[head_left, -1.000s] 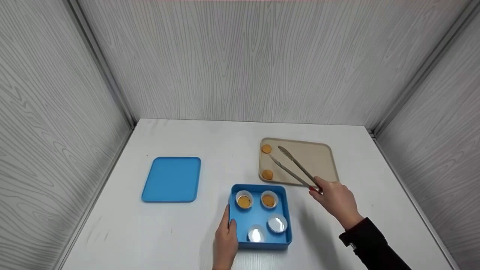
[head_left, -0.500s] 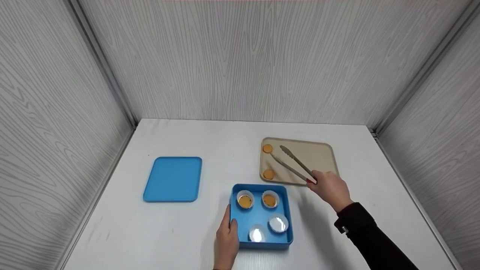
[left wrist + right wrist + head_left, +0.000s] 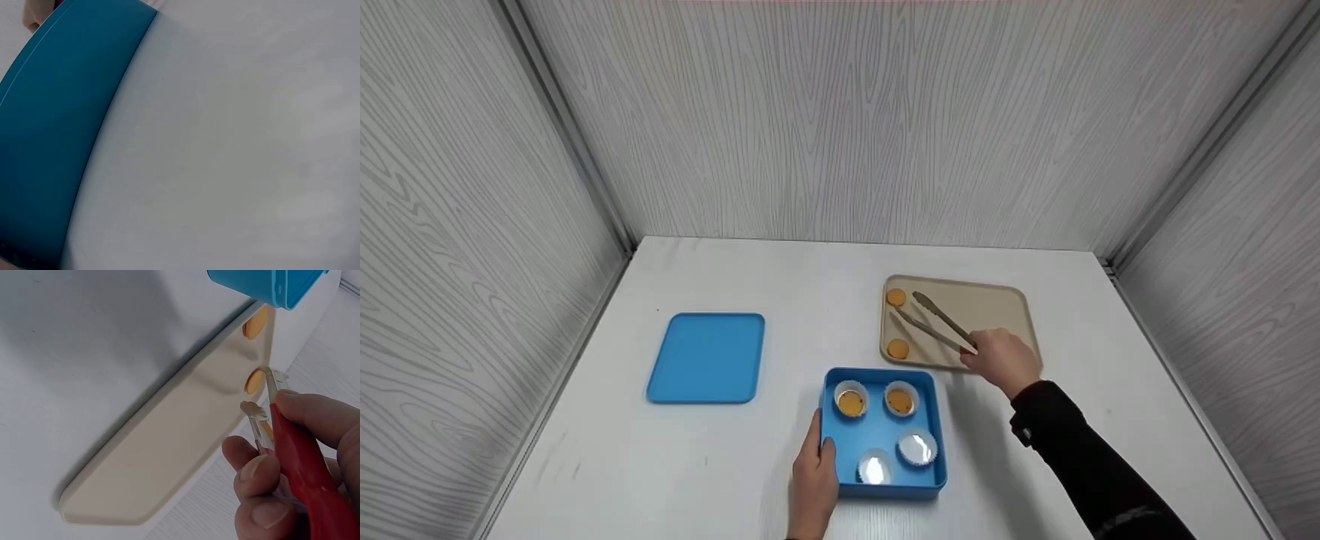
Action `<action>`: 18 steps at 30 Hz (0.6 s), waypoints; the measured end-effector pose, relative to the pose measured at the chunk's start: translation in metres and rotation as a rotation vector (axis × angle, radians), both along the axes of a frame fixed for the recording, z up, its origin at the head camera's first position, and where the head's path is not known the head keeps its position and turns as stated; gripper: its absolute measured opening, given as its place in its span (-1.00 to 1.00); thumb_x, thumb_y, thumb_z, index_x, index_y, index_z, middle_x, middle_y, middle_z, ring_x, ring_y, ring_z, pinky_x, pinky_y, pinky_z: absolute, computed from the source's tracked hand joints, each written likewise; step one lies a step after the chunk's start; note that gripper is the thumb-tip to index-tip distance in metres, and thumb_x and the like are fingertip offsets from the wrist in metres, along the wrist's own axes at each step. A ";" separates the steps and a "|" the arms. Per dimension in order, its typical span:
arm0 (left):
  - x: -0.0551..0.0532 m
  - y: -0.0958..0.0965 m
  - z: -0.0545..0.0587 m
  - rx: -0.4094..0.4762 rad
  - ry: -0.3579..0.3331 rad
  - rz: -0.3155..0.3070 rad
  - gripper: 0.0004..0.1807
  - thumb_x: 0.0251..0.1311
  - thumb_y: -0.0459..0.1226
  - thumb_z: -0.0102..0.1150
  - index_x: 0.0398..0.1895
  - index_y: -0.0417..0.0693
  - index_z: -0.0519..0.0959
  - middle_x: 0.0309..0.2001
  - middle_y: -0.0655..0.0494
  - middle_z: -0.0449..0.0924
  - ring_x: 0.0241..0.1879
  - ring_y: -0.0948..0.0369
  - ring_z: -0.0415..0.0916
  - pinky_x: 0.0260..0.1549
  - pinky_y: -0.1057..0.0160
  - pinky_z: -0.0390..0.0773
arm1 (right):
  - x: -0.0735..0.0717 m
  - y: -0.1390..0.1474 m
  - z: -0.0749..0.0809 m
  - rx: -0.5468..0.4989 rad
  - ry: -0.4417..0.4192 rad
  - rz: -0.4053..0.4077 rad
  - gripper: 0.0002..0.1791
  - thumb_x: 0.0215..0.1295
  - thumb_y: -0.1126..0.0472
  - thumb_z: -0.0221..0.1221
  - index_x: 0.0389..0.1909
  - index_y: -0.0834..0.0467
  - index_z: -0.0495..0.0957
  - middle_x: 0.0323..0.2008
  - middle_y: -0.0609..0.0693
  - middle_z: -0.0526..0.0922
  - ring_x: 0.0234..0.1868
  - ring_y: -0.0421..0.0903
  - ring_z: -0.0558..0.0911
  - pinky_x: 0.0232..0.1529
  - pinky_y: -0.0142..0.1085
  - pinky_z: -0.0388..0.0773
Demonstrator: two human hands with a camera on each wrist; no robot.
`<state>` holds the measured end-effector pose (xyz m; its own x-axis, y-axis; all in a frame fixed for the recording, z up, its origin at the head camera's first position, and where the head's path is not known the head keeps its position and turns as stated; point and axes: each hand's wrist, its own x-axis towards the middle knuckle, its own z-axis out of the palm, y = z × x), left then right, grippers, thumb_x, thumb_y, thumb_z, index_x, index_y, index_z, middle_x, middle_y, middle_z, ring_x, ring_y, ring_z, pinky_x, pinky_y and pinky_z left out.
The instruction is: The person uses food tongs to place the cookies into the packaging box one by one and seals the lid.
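My left hand (image 3: 814, 478) grips the left wall of a blue box (image 3: 874, 431), its thumb at the rim. White baking cups stand in the box. The two at the back hold round golden cookies (image 3: 851, 403), while the two front ones (image 3: 916, 447) show only shiny white. My right hand (image 3: 1003, 361) holds metal tongs (image 3: 941, 316) by their red handles (image 3: 306, 467). The tongs' arms are spread over a beige tray (image 3: 990, 307). Two flat round cookies (image 3: 898, 349) lie along its left edge. One tong tip is close to the back cookie (image 3: 895, 297); whether they touch I cannot tell.
A flat blue square lid (image 3: 706, 358) lies on the white table (image 3: 810, 300), left of the box. Grey wood-grain panels (image 3: 840, 120) enclose the table at the back and both sides. In the left wrist view, the blue box's wall (image 3: 73, 112) fills the left.
My right hand has moved forward and left with the tongs. Their tips have shifted slightly left, close to the back cookie. The left hand and the box have stayed in place.
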<state>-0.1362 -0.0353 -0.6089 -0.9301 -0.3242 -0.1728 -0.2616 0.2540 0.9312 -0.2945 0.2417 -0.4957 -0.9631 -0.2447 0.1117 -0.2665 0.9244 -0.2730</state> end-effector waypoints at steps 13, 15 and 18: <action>0.000 0.000 0.000 0.003 -0.001 -0.006 -0.39 0.55 -0.19 -0.11 0.61 -0.03 0.18 0.57 0.04 0.20 0.54 -0.04 0.14 0.45 -0.15 0.25 | -0.019 -0.017 0.000 0.003 -0.036 0.014 -0.82 0.17 0.21 0.33 -0.55 0.16 0.60 -0.56 0.06 0.63 -0.57 0.02 0.52 -0.57 -0.04 0.49; 0.000 0.000 0.000 0.002 -0.003 -0.006 -0.39 0.55 -0.18 -0.10 0.61 -0.03 0.18 0.57 0.05 0.20 0.54 -0.04 0.14 0.44 -0.15 0.25 | -0.021 -0.019 0.000 0.009 -0.033 0.020 -0.83 0.18 0.22 0.33 -0.54 0.17 0.61 -0.55 0.06 0.64 -0.56 0.01 0.53 -0.55 -0.03 0.51; 0.001 -0.001 0.001 0.004 -0.008 -0.005 -0.39 0.55 -0.18 -0.10 0.61 -0.01 0.18 0.57 0.05 0.20 0.54 -0.04 0.14 0.44 -0.16 0.25 | -0.024 -0.020 -0.001 0.015 -0.028 0.031 -0.84 0.20 0.22 0.35 -0.52 0.17 0.64 -0.54 0.06 0.66 -0.54 0.03 0.56 -0.52 -0.01 0.54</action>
